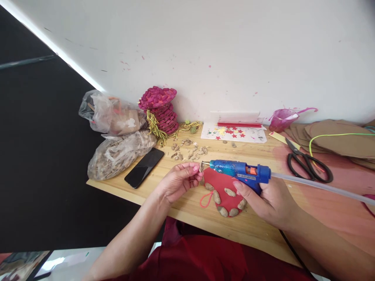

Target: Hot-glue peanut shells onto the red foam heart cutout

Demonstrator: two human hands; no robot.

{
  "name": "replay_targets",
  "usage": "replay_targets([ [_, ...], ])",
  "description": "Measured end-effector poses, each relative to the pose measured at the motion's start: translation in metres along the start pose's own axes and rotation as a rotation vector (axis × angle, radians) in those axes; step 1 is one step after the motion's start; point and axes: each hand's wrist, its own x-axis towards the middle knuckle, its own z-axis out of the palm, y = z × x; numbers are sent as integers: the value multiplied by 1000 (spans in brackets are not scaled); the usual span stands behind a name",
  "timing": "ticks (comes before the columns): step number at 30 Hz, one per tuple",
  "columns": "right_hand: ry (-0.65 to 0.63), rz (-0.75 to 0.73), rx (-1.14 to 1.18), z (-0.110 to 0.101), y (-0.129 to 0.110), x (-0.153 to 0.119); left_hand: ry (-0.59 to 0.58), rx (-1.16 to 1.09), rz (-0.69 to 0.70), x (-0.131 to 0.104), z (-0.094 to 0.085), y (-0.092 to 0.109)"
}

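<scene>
My right hand [272, 199] is wrapped round the handle of a blue hot glue gun [234, 168], with a long clear glue stick [316, 186] running out of its back end. Between the thumb and fingertips of my left hand [183, 179] is a peanut [201, 168], and the gun's nozzle meets it or comes very close. Below both hands lies a red cutout shape [218, 181] with a red cord loop [206, 200] at its left. Several peanuts [216, 196] sit along its edge and one [230, 192] farther in. The gun and right hand hide part of the cutout.
Loose peanuts [190, 152] lie behind my left hand. At left are a black phone [145, 167] and a plastic bag of peanuts [120, 156]. Magenta decorated pieces [159, 109] are stacked at the wall. Black-handled scissors [309, 164] and brown cardboard cutouts [340, 136] lie at right.
</scene>
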Motion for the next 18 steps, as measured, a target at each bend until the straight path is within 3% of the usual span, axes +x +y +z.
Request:
replay_targets([
  [18, 42, -17, -23, 0, 0, 0, 24, -17, -5, 1, -3, -2],
])
